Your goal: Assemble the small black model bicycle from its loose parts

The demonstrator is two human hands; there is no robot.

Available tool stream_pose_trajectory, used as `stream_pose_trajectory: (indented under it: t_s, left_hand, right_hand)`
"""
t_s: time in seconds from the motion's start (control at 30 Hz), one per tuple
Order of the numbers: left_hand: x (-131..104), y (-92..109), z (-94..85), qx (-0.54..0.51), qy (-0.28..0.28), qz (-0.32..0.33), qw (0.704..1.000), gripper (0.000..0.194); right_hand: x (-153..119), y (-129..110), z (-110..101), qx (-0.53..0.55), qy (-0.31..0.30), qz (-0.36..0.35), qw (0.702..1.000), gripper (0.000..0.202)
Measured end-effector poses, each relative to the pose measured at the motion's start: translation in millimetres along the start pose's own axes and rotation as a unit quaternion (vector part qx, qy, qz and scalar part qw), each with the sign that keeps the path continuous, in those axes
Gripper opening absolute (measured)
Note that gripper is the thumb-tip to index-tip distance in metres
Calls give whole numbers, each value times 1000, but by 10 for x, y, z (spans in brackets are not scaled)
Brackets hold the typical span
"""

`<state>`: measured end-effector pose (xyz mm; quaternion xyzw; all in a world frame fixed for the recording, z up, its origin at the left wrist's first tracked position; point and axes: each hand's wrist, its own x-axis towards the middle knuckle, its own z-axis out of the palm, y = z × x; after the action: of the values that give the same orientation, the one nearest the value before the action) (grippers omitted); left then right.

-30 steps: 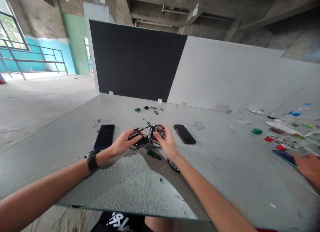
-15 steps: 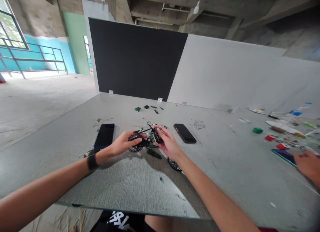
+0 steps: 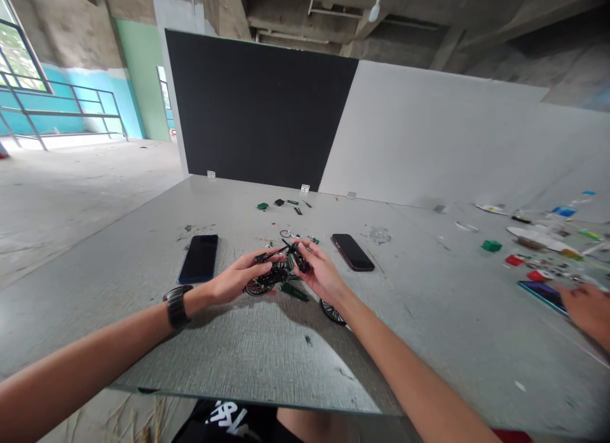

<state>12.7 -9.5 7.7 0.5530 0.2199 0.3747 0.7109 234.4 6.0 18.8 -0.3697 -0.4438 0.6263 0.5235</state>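
Between my hands, just above the table, is a small black model bicycle [image 3: 274,274] with one spoked wheel at its left end. My left hand [image 3: 243,274] grips its wheel end, thumb on top. At the other end, the fingers of my right hand [image 3: 315,265] pinch a dark part of the frame; the exact part is hidden. A loose spoked wheel [image 3: 332,311] lies on the table, partly covered by my right forearm. Below the model rests a dark green piece [image 3: 294,292]. A metal ring [image 3: 286,234] and small green bits sit just beyond my fingers.
A phone [image 3: 199,258] lies left of my hands and another phone [image 3: 352,252] lies right. Farther back are a green block [image 3: 262,206] and small dark pieces. At the far right, another person's hand [image 3: 587,309] touches a phone [image 3: 541,295] near a green block [image 3: 491,246] and scattered parts.
The model bicycle has turned slightly in my hands, and my left fingers have shifted along it. My right hand keeps its pinch in nearly the same place.
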Motion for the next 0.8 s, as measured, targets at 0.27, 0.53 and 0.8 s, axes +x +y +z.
stream_pose_trajectory:
  t_s: [0.27,0.53,0.8]
  left_hand:
    - [-20,23,26,-107,-11,-44,993,61]
    - [-45,79,14,-124,-37,-84,988,89]
    - [-99,44,84,-78,-58,-62,993,99]
  right_hand:
    - [-3,20,-4,-7,-18,11,1000,37]
    - [-34,46,29,-2,-36,9,999,35]
    - [-33,109,84,-99,-76,-85,989,41]
